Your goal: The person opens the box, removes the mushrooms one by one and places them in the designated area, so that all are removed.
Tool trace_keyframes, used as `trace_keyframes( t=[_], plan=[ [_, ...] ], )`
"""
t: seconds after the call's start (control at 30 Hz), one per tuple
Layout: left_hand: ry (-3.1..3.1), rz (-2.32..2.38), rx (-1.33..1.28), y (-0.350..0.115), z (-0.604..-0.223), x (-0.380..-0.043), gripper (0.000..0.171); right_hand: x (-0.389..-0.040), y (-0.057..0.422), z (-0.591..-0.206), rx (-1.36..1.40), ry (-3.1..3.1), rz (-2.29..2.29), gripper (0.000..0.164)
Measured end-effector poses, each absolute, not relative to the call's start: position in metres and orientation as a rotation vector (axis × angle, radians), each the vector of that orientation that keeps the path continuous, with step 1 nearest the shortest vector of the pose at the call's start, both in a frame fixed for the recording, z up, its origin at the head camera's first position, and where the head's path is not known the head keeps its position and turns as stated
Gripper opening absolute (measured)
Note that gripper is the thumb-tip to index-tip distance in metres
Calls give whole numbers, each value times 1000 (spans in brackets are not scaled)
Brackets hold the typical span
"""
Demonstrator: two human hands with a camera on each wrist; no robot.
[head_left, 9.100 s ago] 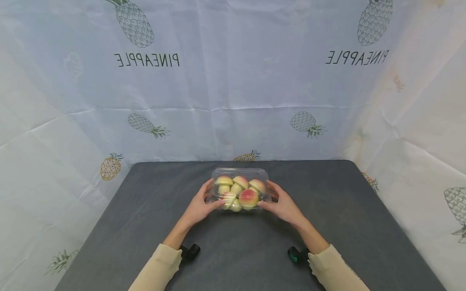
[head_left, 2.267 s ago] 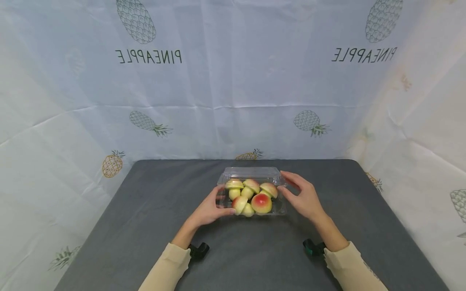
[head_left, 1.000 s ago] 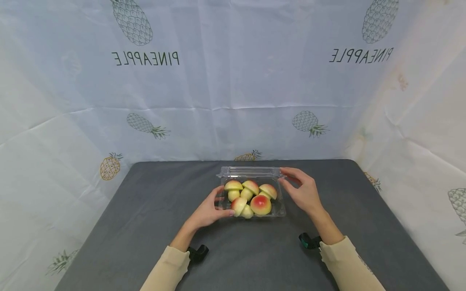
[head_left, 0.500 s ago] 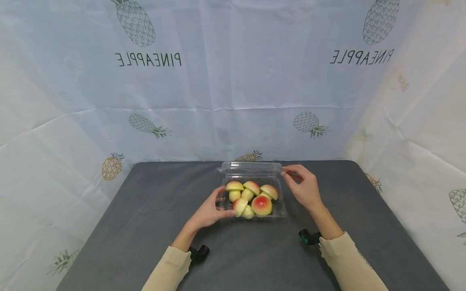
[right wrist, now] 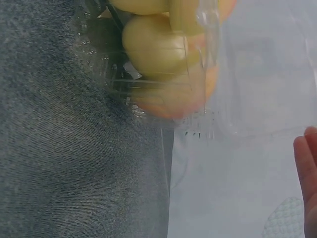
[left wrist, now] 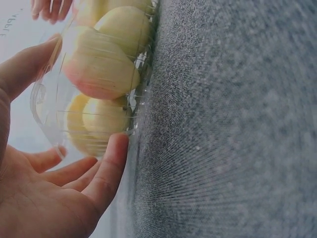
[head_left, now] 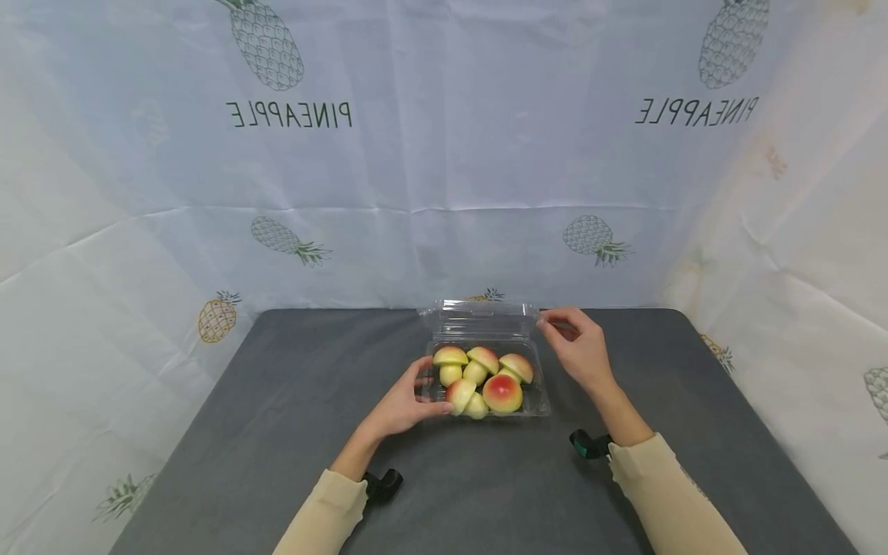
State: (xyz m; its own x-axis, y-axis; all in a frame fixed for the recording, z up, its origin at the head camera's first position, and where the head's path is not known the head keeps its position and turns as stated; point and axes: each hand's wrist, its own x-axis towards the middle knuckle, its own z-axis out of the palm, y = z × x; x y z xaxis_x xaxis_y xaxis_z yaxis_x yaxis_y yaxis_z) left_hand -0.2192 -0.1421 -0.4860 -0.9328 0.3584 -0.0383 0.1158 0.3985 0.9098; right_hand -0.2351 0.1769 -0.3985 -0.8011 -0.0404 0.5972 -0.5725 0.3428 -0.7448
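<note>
Standing open between the fingers (left wrist: 106,171), a clear rectangular plastic box (head_left: 536,402) rests on the dark grey desk (head_left: 298,416): left hand (head_left: 402,402) clamped on its end, right hand (head_left: 580,351) pinching the transparent lid (head_left: 486,319). Opening looks mostly done, lid not laid flat; five yellow-red mushroom-shaped pieces (head_left: 475,373) lie inside.

The tilted lid (head_left: 482,322) is blocking entry to the clear box (head_left: 536,402) from behind, the left hand (head_left: 402,406) is covering its left end, and the right hand (head_left: 581,351) is occupying the lid's right edge; between the forearms (head_left: 624,416) the bench (head_left: 479,493) is lying open, wider room is stretching along both sides, and hanging cloth (head_left: 444,154) is walling off the back
</note>
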Motion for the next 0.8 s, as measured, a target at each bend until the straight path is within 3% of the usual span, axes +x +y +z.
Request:
trace_keyframes(
  t=[0.23,0.53,0.8],
  plan=[
    [2421,1562,415,-142,-486,-218,100,-238,174,-394,427,-2203,1459,16],
    [2405,1563,396,-141,-484,-218,99,-271,187,-427,392,-2232,1413,20],
    [2404,1559,384,-142,-484,-218,98,-281,189,-435,361,-2259,1407,21]
  ],
)
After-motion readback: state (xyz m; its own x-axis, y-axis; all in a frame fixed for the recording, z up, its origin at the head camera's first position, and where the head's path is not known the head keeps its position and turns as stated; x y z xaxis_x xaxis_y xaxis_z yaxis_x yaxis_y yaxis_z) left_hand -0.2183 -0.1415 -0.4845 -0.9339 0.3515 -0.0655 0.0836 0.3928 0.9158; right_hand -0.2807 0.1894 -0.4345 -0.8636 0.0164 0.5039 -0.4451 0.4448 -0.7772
